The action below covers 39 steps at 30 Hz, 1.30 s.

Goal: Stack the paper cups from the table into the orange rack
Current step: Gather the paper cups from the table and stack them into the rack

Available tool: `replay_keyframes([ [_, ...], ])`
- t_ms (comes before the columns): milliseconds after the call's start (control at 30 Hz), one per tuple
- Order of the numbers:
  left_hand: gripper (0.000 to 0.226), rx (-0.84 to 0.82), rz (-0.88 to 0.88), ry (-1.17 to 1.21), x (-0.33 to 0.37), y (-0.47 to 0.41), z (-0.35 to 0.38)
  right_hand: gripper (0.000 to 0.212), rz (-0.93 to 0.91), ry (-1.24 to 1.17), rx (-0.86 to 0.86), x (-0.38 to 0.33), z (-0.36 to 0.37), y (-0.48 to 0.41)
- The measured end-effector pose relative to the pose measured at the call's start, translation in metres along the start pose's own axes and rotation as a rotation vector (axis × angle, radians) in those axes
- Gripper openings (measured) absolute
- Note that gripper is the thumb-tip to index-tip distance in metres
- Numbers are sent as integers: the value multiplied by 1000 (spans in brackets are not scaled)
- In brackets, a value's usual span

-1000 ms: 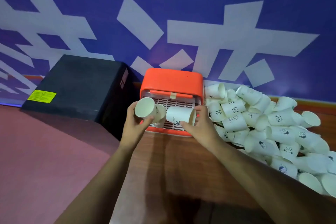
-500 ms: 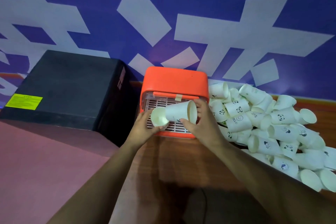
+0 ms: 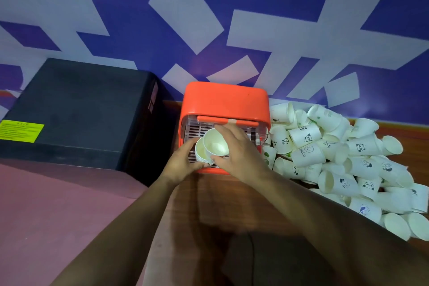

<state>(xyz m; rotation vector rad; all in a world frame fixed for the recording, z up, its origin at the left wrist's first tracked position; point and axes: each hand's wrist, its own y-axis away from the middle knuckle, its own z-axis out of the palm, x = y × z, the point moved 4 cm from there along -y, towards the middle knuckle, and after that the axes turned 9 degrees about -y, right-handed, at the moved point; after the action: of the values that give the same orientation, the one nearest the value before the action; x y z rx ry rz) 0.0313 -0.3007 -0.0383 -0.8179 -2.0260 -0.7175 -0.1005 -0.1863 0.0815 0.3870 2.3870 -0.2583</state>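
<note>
The orange rack [image 3: 224,102] stands on the wooden table against the blue wall, its white slatted inside facing me. My left hand [image 3: 180,166] holds a short stack of nested white paper cups [image 3: 200,154] in front of the rack's opening. My right hand [image 3: 239,154] grips a single white paper cup [image 3: 216,144], mouth towards me, its base pushed against the mouth of that stack. A large pile of loose white paper cups [image 3: 336,155], many with panda prints, lies on the table right of the rack.
A big black box [image 3: 76,111] with a yellow label sits left of the rack, close to it. The wooden table [image 3: 222,204] runs towards me under my forearms. A pinkish surface [image 3: 58,204] lies at the lower left.
My right hand turned its cup from lying sideways to mouth towards me and brought it onto the stack in my left hand. Both hands moved closer together in front of the rack.
</note>
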Motion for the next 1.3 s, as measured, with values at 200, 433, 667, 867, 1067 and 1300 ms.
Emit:
replay_keyframes([
  [200, 80, -1, -6, 19, -8, 3, -11, 74, 36, -165, 37, -7, 16, -7],
  [433, 78, -32, -32, -48, -9, -1, -14, 71, 147, -284, 39, 7, 29, -13],
  [667, 77, -39, -71, -31, -10, 4, -13, 71, 216, -190, -172, 36, 49, -10],
  [867, 78, -44, -69, -98, 5, 14, -15, 82, 239, -186, -265, 42, 46, -8],
  [1067, 51, 191, -204, -208, 17, 63, -2, 68, 278, -60, -244, 70, -16, 54],
  [1300, 14, -78, -61, -203, 76, 73, 95, 59, 473, 121, -140, 160, -102, 155],
])
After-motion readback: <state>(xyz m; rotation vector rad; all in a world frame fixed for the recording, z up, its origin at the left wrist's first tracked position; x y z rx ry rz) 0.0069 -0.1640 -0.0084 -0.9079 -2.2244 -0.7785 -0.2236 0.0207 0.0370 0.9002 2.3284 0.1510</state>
